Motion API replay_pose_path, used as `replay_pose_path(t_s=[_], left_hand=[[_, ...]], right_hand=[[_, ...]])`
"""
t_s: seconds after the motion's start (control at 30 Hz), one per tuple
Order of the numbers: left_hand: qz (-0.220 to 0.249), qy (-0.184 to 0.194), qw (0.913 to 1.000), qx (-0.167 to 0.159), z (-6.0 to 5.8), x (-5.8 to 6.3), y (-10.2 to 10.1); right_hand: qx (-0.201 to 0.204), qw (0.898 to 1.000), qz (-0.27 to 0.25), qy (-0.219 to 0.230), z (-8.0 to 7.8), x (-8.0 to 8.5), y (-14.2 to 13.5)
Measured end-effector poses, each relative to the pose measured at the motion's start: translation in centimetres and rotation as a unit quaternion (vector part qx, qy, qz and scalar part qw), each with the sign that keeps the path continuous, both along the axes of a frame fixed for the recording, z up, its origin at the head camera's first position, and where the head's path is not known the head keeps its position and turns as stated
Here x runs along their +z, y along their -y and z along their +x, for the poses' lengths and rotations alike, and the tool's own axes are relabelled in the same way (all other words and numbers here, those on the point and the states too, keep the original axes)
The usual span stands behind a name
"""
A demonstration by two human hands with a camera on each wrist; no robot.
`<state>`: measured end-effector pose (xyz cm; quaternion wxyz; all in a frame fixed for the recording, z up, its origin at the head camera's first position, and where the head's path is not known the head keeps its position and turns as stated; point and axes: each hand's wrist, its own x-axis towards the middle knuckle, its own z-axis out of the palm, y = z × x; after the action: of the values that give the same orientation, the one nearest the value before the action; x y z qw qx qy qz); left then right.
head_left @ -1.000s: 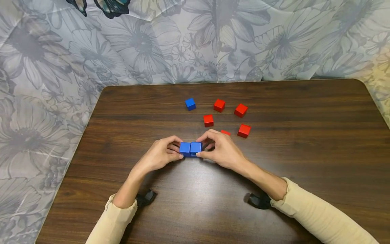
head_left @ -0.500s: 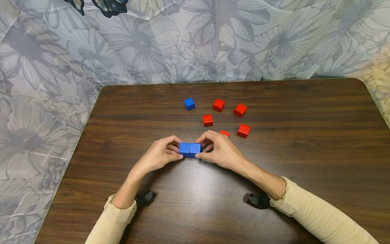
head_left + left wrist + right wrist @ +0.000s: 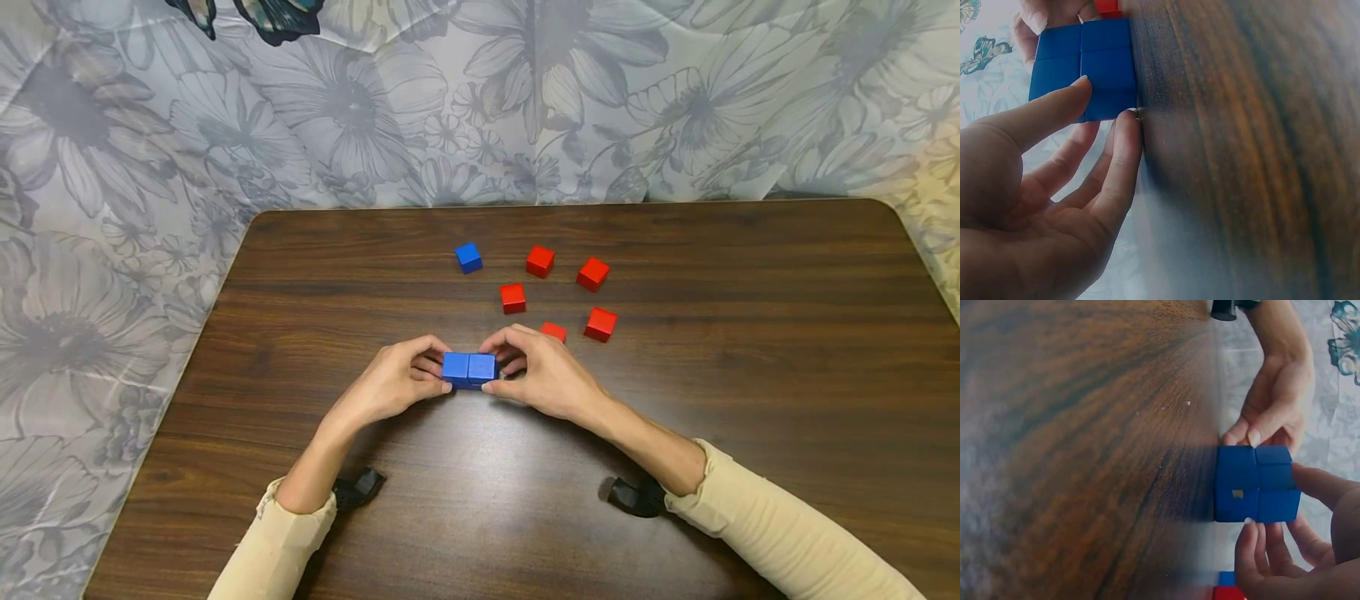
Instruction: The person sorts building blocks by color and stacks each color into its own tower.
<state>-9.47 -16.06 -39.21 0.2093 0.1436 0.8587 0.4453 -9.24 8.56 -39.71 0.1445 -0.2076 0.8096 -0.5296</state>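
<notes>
Loose cubes lie on the table — behind the stacked blocks.

Wood-grain table: blue cubes, five red cubes.

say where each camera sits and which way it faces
Head: worn there, facing forward and down at the brown woodgrain table; left grip, right grip, cream cloth sleeves show.
Left wrist: worn there, facing stacked blue cubes from left; both grips.
Right wrist: worn there, facing them from right; both grips, left forearm.
Both wrist views share those cubes.
</notes>
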Motion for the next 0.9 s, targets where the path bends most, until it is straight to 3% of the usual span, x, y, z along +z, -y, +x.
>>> replay_pose_path(t_s=[0.4,0.9], left_hand=[[-0.008,-0.001,1.0,0.002,-0.1,-0.1,0.2],[-0.02,-0.005,0.9998,0.0,-0.2,0.0,0.2]], right_hand=[[-0.004,0.999,-0.005,-0.037,-0.8,1.1,-0.4],[-0.004,0.997,0.001,-0.082,-3.9,3.7,-1.0]])
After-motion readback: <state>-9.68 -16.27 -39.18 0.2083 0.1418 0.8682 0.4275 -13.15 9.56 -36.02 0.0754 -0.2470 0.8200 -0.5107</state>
